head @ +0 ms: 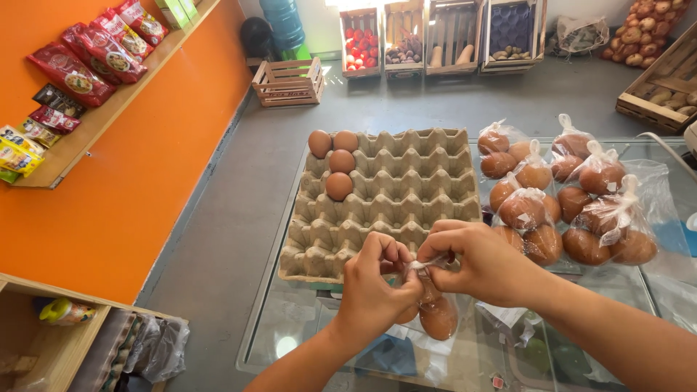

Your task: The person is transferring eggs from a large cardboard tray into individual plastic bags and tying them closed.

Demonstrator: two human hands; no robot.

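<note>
Both our hands, left hand [374,290] and right hand [479,265], pinch the twisted neck of a clear egg bag [435,308] over the glass counter [290,319], just beside the egg tray [392,196].

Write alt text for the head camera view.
Two hands, left hand and right hand, knot a clear bag of brown eggs above a glass counter. Behind sits a cardboard egg tray with four eggs; tied egg bags lie right.
</note>
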